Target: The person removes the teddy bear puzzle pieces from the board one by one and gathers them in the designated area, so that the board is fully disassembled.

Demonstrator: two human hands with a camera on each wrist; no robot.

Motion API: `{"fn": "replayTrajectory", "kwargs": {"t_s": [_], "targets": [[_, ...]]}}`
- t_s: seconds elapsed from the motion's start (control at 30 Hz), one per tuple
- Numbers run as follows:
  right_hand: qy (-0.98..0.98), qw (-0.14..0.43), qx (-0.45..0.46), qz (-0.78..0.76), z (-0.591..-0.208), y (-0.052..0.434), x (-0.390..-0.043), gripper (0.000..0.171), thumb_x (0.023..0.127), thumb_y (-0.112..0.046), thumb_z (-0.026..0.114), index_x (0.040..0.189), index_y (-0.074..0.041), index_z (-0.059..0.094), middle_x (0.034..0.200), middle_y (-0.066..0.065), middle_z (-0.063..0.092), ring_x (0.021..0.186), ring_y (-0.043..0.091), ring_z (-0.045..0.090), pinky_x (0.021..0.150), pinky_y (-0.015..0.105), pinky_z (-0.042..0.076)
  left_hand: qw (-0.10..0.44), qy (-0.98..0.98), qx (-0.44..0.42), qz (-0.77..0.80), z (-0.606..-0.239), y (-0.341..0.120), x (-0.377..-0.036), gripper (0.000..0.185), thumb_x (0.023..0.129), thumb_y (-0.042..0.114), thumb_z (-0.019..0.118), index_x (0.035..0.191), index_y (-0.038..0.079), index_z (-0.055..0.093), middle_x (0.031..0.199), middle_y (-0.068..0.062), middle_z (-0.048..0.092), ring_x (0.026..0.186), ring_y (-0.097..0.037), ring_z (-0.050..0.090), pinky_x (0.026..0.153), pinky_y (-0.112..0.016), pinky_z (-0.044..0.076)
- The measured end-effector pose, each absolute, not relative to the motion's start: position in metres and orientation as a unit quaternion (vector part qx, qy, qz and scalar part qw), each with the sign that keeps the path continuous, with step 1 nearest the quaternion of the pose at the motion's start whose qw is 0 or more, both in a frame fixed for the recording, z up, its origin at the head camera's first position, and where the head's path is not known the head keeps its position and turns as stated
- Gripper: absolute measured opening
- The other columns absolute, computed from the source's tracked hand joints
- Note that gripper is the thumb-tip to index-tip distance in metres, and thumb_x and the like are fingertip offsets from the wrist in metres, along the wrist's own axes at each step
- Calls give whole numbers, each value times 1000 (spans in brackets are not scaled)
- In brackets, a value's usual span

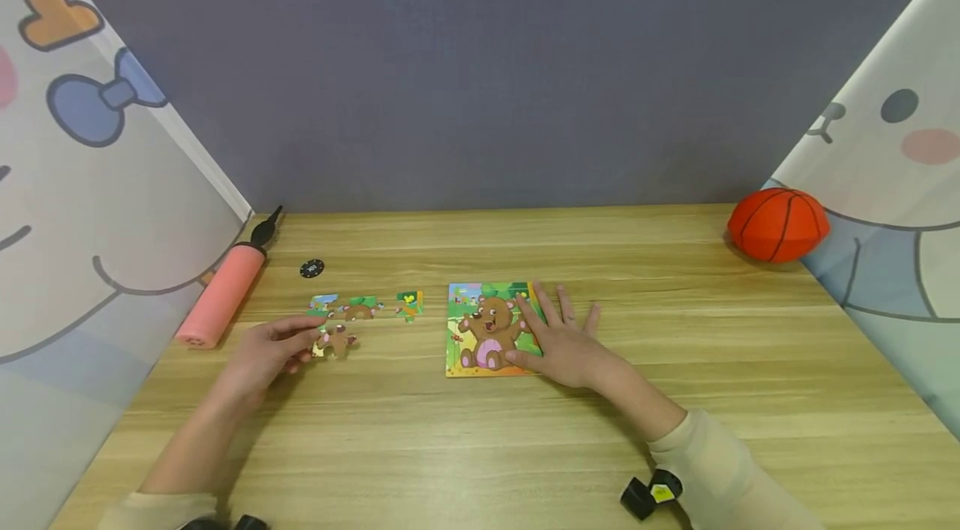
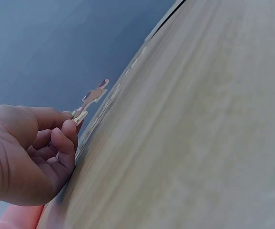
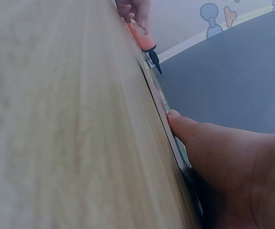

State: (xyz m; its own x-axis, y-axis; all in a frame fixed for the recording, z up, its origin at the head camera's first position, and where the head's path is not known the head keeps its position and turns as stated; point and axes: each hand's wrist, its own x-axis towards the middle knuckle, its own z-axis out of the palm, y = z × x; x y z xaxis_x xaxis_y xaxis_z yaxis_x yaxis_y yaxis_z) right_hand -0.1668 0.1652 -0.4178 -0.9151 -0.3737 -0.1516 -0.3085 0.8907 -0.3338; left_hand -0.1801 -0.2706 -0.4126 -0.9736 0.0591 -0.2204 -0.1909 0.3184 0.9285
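My left hand (image 1: 272,353) pinches a jigsaw puzzle piece (image 1: 337,341) between thumb and fingertips, at the left of the table. In the left wrist view, that brown and cream piece sticks out past the fingertips, held just over the table. Behind it lie other puzzle pieces (image 1: 362,309) in a loose row. At the centre is a square bear puzzle board (image 1: 491,337) with a laughing brown bear picture. My right hand (image 1: 567,349) lies with fingers spread over the board's right edge, and its thumb rests on the picture.
A pink hand pump (image 1: 225,294) with a black nozzle lies at the left edge. Near it is a small black disc (image 1: 312,268). A red ball (image 1: 778,224) with black lines sits at the back right. A grey wall (image 1: 487,80) rises behind the wooden table (image 1: 465,447).
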Motion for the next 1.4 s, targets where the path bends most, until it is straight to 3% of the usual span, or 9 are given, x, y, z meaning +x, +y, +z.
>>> {"fn": "replayTrajectory", "kwargs": {"t_s": [0.87,1.4], "targets": [[966,101,-172,-164,-424,166,-168,94,95,-73,45,164,-21,10,168,11,-11,149,46,-13,99,83,-15,88,841,-44,533,-415,-295,-178,41,103,17,62,134,-9,58,76,0,62,64,-9,54,53,-25,48],[967,106,-173,-156,-417,165,-166,91,97,-69,46,164,-18,12,168,12,-8,149,47,-12,99,84,-12,77,836,-53,540,-415,-293,-177,47,104,25,60,138,-8,53,88,3,60,69,-10,56,55,-24,47]]}}
